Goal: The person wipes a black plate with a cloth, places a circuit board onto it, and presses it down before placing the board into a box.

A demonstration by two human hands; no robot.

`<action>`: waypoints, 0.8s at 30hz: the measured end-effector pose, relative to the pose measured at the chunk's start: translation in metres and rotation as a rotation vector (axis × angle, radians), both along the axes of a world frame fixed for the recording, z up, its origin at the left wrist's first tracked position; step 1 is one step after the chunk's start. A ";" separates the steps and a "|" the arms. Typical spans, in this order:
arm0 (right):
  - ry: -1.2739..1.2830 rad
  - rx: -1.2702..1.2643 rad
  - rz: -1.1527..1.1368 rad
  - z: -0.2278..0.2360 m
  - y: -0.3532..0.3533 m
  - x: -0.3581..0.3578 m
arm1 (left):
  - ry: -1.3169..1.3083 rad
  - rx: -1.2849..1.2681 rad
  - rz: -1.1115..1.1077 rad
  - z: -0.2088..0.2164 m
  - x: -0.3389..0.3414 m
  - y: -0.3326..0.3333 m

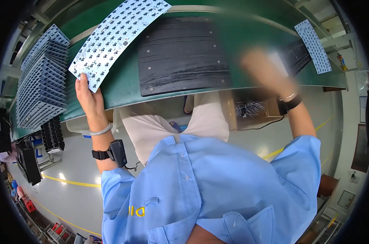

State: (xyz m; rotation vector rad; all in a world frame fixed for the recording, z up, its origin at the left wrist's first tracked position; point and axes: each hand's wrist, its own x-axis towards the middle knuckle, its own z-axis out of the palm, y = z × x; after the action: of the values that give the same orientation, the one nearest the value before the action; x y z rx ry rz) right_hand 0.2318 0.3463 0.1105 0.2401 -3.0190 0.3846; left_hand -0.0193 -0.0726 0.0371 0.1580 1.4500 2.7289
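Observation:
My left hand [89, 97] pinches the near corner of a long white circuit board [117, 38] dotted with rows of black marks, looking like a keyboard board. The board is raised at a slant over the bench, left of a black grooved plate [182, 57] with several screws. My right hand [265, 71] is smeared by motion above the right part of the bench, so its fingers cannot be read. Beside it is a pale blurred patch [278, 63]; whether the hand touches it I cannot tell.
Similar boards stand in a tall stack [42, 87] on the left. At the right, another board [313, 46] rests by a black rack [297, 57]. Below the green bench [241, 40], a cardboard box [251, 107] holds thin white strips. A black device with a cord [118, 153] is strapped to my left forearm.

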 end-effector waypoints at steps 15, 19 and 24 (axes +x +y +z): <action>0.166 0.043 0.034 -0.013 -0.002 -0.026 | 0.015 -0.021 -0.047 0.010 0.004 0.004; 0.140 0.132 -0.201 0.020 0.008 -0.044 | 0.011 0.014 -0.102 0.026 0.011 0.010; 0.637 -0.032 -0.153 0.080 -0.031 -0.054 | 0.082 -0.043 -0.242 0.057 0.024 0.043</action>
State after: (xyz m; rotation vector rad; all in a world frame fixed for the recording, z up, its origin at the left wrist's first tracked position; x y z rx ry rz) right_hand 0.1774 0.3158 0.1907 0.1002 -2.3831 0.2747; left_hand 0.0043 -0.0300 0.0946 0.4189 1.4040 2.5225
